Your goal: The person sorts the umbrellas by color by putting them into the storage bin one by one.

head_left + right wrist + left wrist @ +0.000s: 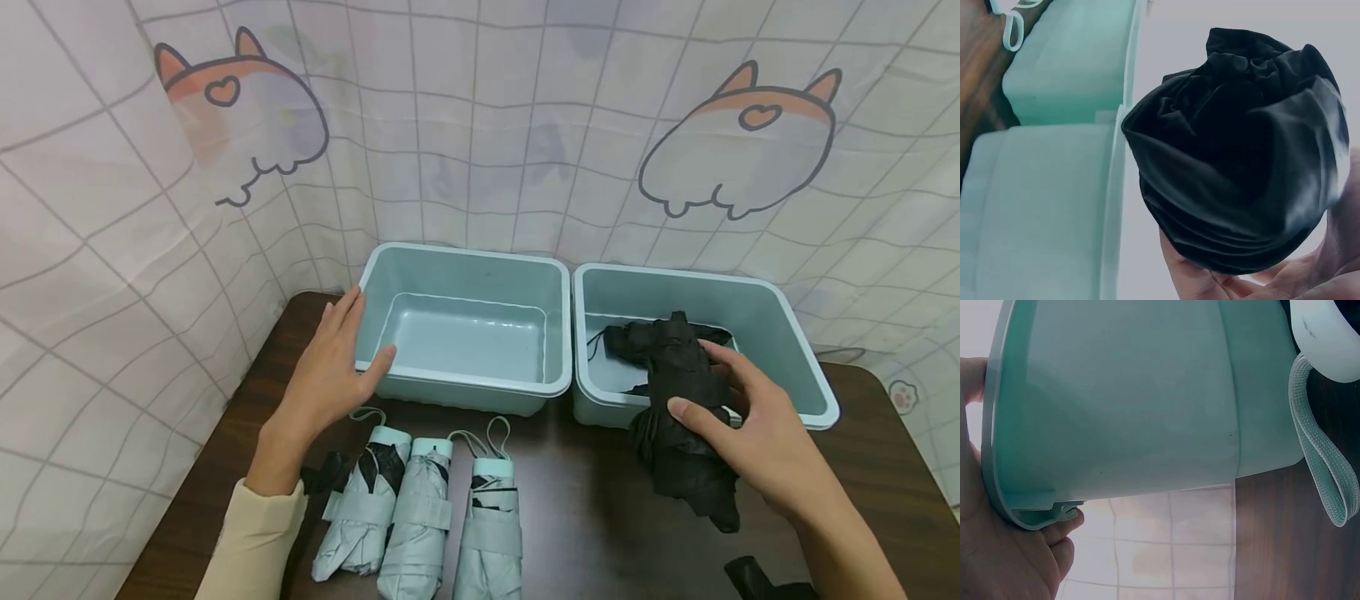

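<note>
My right hand [757,425] grips a folded black umbrella [686,375] over the front rim of the right bin [682,283]. Thumb and fingers lie on opposite sides of its bunched cloth; the right wrist view looks onto the open end of the folds. Another black umbrella [630,340] lies inside that bin, partly hidden behind the held one. My left hand [330,358] rests on the near left corner of the left bin [472,333], fingers extended along the rim and thumb spread over the front edge. The left bin holds nothing.
Three pale green folded umbrellas [491,533] with wrist loops lie side by side before the left bin. A black object [772,583] is at the bottom right, and a black piece [326,473] sits beside my left wrist. A patterned curtain [487,125] hangs behind the brown table [577,500].
</note>
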The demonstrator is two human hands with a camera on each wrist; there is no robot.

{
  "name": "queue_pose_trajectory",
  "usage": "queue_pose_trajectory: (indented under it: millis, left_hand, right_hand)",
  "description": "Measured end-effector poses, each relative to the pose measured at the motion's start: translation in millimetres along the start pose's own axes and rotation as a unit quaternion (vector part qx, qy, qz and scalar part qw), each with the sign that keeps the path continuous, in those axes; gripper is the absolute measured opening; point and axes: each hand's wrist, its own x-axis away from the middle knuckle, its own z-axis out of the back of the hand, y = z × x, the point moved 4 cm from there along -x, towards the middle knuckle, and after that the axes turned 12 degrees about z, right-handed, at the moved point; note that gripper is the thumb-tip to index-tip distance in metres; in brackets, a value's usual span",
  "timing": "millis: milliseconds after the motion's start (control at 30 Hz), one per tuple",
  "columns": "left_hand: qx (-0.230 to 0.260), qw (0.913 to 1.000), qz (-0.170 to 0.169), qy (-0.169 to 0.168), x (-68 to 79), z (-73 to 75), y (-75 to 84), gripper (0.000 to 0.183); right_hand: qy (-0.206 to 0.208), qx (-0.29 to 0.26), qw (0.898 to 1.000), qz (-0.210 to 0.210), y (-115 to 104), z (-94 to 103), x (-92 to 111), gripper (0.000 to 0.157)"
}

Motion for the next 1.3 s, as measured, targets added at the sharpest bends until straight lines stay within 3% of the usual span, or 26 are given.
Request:
queue_pose_trajectory:
  millis: [300, 433, 667, 1000, 1300]
  left_hand:
    - [-0.001, 1.0, 0.001, -0.001, 0.5, 0.0, 0.9, 0.086]
    - [0.0, 1.0, 0.0, -0.002, 0.5, -0.5, 2.1, 0.086]
    - [0.001, 1.0, -0.006, 0.001, 0.8, 0.6, 3.3, 0.086]
    - [0.008, 1.0, -0.003, 0.005, 0.4, -0.9, 2.8, 0.086]
    - [0.001, 1.0, -0.006, 0.005, 1.2, -1.4, 2.4, 0.087]
  right_hand:
    - [-0.034, -0.075, 0.996, -0.039, 15.0, 16.2, -34.1, 0.081]
    - [-0.039, -0.079, 0.995, -0.05, 14.1, 22.9, -51.8, 0.084]
    - [-0.038, -0.049, 0.997, -0.056, 7.6, 26.6, -80.7, 0.087]
    - [-0.034, 0.014, 0.998, -0.043, -1.3, 14.9, -111.9, 0.091]
    - [-0.043, 0.067, 0.996, -0.036, 2.0, 3.0, -119.9, 0.096]
